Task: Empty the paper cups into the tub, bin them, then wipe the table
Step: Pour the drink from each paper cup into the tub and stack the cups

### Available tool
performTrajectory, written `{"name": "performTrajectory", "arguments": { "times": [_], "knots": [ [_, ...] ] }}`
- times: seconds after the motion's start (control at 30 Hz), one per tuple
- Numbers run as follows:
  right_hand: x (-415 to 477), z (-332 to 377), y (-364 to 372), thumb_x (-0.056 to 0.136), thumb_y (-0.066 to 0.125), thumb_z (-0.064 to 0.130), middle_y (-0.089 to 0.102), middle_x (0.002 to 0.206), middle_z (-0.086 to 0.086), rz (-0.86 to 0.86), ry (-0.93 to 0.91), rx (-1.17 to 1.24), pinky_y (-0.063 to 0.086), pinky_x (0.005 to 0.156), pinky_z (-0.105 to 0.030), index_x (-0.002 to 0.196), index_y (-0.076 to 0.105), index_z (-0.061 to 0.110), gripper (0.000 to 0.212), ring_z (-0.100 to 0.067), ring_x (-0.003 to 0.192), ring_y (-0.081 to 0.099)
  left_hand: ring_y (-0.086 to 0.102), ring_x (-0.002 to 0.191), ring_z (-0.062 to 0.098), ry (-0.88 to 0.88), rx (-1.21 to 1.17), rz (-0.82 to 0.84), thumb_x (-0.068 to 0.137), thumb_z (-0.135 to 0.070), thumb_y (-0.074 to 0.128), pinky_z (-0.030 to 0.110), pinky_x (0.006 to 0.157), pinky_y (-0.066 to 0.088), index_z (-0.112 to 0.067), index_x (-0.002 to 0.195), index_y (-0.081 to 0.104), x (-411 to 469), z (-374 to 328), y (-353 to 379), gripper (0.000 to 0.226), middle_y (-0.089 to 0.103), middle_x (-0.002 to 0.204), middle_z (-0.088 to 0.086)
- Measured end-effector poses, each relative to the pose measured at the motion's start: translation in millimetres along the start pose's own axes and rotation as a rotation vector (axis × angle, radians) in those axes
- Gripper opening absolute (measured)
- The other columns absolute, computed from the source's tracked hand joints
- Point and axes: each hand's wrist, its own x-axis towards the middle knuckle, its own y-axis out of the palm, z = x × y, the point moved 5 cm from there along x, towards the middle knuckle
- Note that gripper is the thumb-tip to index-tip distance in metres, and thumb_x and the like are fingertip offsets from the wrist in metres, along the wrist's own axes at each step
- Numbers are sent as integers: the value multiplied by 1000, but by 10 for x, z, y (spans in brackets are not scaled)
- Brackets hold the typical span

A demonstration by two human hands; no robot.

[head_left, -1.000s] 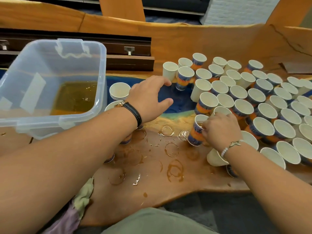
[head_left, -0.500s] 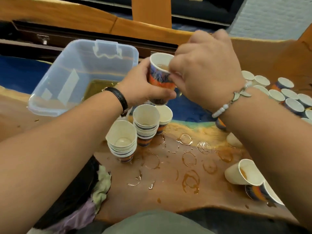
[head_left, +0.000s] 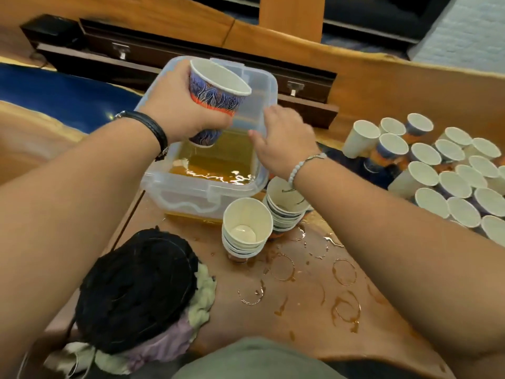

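Over the clear plastic tub (head_left: pixel 205 192), you are tipping a patterned paper cup (head_left: pixel 216 91) with your left hand (head_left: pixel 180 110). Fingers and thumb are wrapping round its wall, and its mouth is leaning to the far right above the amber liquid pooled inside. Half a second ago both hands were meeting on this cup in front of the tub. Now your right hand (head_left: pixel 281 143) is off it, fingers loose and holding nothing, blurred beside the tub's right rim; whether it is touching the plastic cannot be told. No stream is showing, so the pour is probably just starting or just ending. Two stacks of emptied cups (head_left: pixel 247 228) are standing just beside the tub's near corner, while a crowd of waiting cups (head_left: pixel 426 181) is sitting well apart on the right. Brown rings (head_left: pixel 344 272) are marking the table (head_left: pixel 300 337), and a cloth (head_left: pixel 202 296) is lying beside a black bundle (head_left: pixel 136 291), so binning and wiping are not yet done.
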Motion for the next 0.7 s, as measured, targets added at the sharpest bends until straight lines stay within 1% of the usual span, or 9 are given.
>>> {"name": "performTrajectory", "arguments": {
  "times": [0.07, 0.17, 0.2, 0.27, 0.37, 0.43, 0.5, 0.57, 0.7],
  "knots": [
    [20, 5, 219, 96, 36, 47, 43, 136, -5, 70, 29, 18, 35, 102, -48, 131, 43, 14, 49, -24, 128, 35, 51, 93, 5, -3, 104, 45, 67, -23, 84, 13, 69, 39, -23, 130, 45, 40, 44, -15, 75, 52, 102, -12],
    [19, -46, 306, 99, 30, 44, 22, 154, -5, 127, 81, 66, 21, 113, -53, 144, 32, 15, 53, -25, 143, 14, 49, 95, 14, 6, 275, 122, 68, -23, 83, 25, 75, 41, -19, 127, 47, 93, 109, 21, 70, 52, 102, -5],
    [7, -57, 310, 100, 28, 42, 14, 158, -3, 145, 87, 70, 16, 116, -53, 147, 27, 15, 54, -25, 146, 7, 50, 95, 16, -2, 317, 151, 68, -24, 83, 28, 77, 41, -18, 127, 47, 110, 143, 42, 69, 52, 102, -3],
    [-20, -61, 305, 101, 26, 41, 5, 160, -1, 170, 90, 74, 9, 117, -53, 151, 19, 17, 56, -23, 147, 0, 51, 94, 20, -35, 414, 194, 68, -25, 84, 33, 78, 43, -18, 123, 48, 155, 225, 71, 66, 54, 102, 0],
    [-32, -60, 289, 101, 25, 40, 1, 160, 0, 176, 98, 62, 7, 117, -52, 152, 14, 18, 56, -22, 147, -2, 52, 90, 25, -85, 578, 230, 67, -29, 83, 35, 73, 45, -19, 114, 47, 215, 317, 95, 60, 55, 98, 5],
    [-32, -62, 288, 101, 25, 39, 1, 160, 0, 172, 102, 58, 7, 117, -52, 152, 13, 18, 56, -22, 147, -2, 52, 89, 25, -99, 667, 253, 67, -30, 83, 36, 71, 46, -17, 118, 46, 240, 353, 113, 64, 53, 96, 5],
    [-35, -61, 296, 101, 25, 40, 2, 160, 1, 162, 105, 67, 7, 117, -53, 152, 13, 19, 56, -22, 147, -1, 53, 91, 26, -109, 746, 283, 68, -30, 83, 39, 75, 51, -15, 124, 45, 258, 378, 131, 70, 53, 99, 6],
    [-34, -56, 303, 101, 25, 40, 2, 160, 1, 153, 111, 73, 8, 117, -53, 152, 13, 20, 56, -22, 147, 0, 55, 94, 28, -124, 817, 338, 66, -29, 83, 42, 78, 54, -15, 126, 44, 270, 392, 162, 73, 54, 102, 8],
    [-37, -51, 291, 101, 25, 40, 2, 160, 1, 155, 114, 67, 9, 117, -53, 152, 13, 20, 55, -22, 147, 0, 56, 90, 26, -148, 936, 476, 62, -27, 85, 38, 72, 54, -16, 123, 44, 259, 369, 243, 74, 55, 99, 7]
  ]
}}
